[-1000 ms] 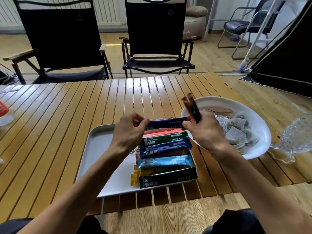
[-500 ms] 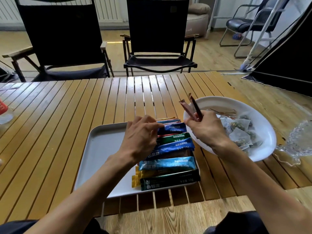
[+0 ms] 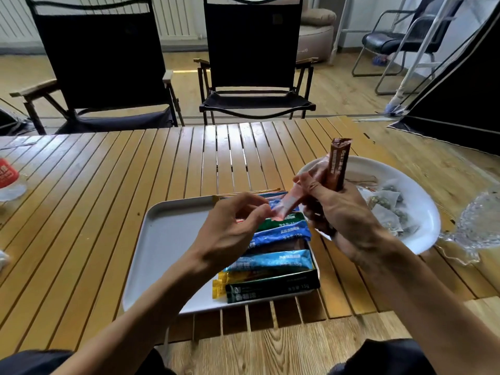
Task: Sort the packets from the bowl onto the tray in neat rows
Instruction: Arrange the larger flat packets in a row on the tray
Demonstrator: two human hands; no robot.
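**A:** Where is the packet that goes down next?

**B:** In the air, above the far right part of the tray (image 3: 167,239). The right hand (image 3: 341,215) has two sticks in one fist. A brown packet (image 3: 338,163) stands upright, and a pink packet (image 3: 295,196) slants down towards the left.

**A:** And the left hand?

**B:** The left hand (image 3: 232,231) is just left of the pink packet's lower end. Its grip, thumb and forefinger, looks pinched on that tip. The right grip is clamped round both sticks.

**A:** What does the next move turn on?

**B:** The long axis, I'd say. The pink packet runs on a slant, but the row of packets (image 3: 281,235) on the tray lies crosswise, one behind another along the right side. It needs turning flat to match. The left hand is the nearer one to the bare left half of the tray.

**A:** Materials?

**B:** Thin, glossy sachets, long and flat, probably slippery. The tray is smooth and pale with a raised rim. The white bowl (image 3: 422,201) on the right holds gauzy tea bags (image 3: 384,201). The tabletop (image 3: 108,185) is wooden slats.
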